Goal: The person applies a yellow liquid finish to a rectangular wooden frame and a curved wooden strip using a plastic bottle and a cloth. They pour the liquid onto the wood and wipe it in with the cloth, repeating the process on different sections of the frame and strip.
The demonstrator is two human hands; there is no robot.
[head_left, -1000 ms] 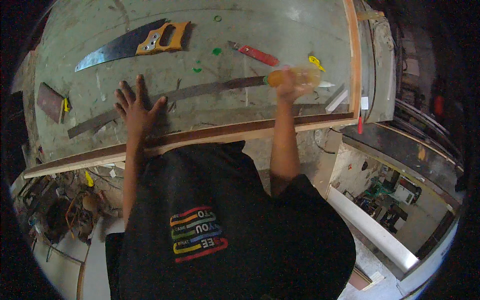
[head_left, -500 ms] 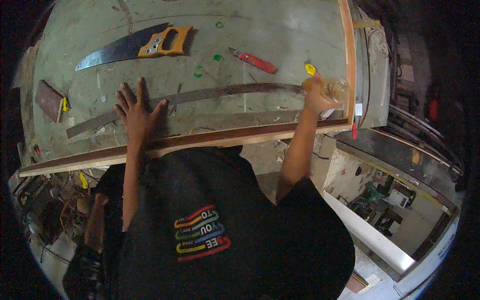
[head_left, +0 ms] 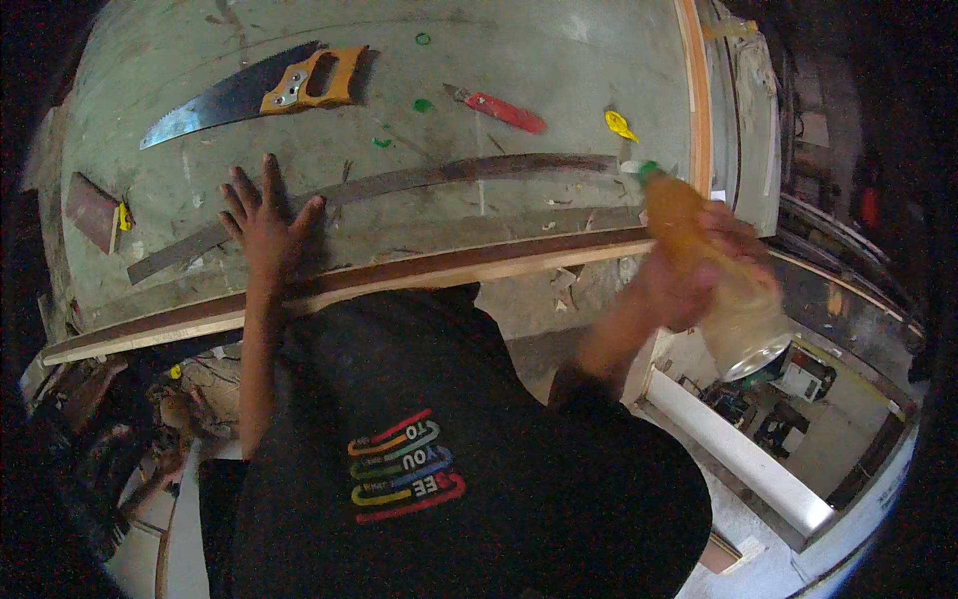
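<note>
My right hand (head_left: 704,265) grips a clear plastic bottle (head_left: 738,317) of amber liquid, blurred by motion. The bottle is tilted, its green-tipped neck pointing to the far left and its base toward me, beyond the bench's near edge. Close to that tip is the right end of a long, thin dark strip (head_left: 469,170). My left hand (head_left: 264,215) lies flat on the greenish bench top (head_left: 559,60), fingers spread, over part of the strip. A yellow clip-like piece (head_left: 620,125) lies just beyond the bottle's tip.
A hand saw (head_left: 249,98) with an orange handle and a red utility knife (head_left: 504,112) lie farther back. At the left is a brown block (head_left: 94,213) beside a yellow piece (head_left: 125,216). A wooden edging (head_left: 399,272) lines the bench's near side.
My right hand has lifted the bottle off the bench's right corner, toward me and to the right, and tipped it. My left hand stays nearly in place.
</note>
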